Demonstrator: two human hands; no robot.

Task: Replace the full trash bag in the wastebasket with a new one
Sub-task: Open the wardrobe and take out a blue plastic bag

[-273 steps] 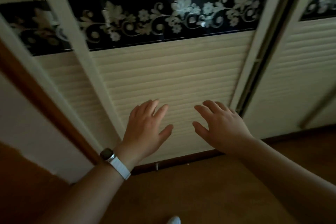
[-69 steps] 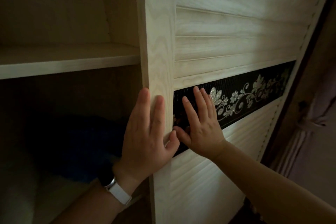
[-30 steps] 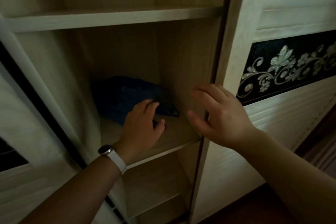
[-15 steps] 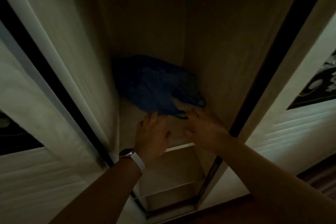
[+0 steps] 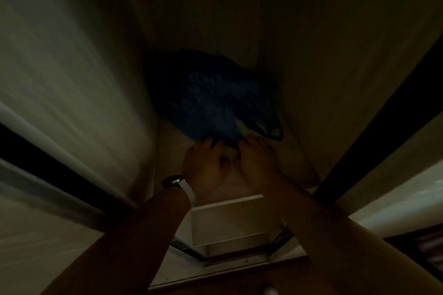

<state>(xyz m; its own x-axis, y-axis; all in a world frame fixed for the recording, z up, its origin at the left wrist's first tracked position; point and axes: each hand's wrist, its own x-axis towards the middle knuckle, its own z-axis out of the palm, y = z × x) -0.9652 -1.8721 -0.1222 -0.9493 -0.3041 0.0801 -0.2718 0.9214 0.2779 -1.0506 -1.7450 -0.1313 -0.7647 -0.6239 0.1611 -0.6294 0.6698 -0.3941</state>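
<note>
A crumpled dark blue plastic bag point(image 5: 211, 100) lies on a shelf point(image 5: 172, 141) inside the open wardrobe, deep in shadow, with a loop handle at its right end. My left hand point(image 5: 203, 165), a watch on its wrist, and my right hand point(image 5: 259, 158) rest side by side on the shelf. Their fingertips touch the bag's near edge. The dim light hides whether the fingers pinch the plastic. No wastebasket is in view.
The slid-open wardrobe door point(image 5: 60, 79) stands close on the left and the door frame point(image 5: 374, 132) on the right. Lower shelves point(image 5: 230, 220) show beneath my arms. Brown floor point(image 5: 215, 282) lies at the bottom.
I slid the wardrobe door open and reached in. Over the last second both hands moved forward onto the shelf, up to the blue bag's edge. The view has darkened and come closer.
</note>
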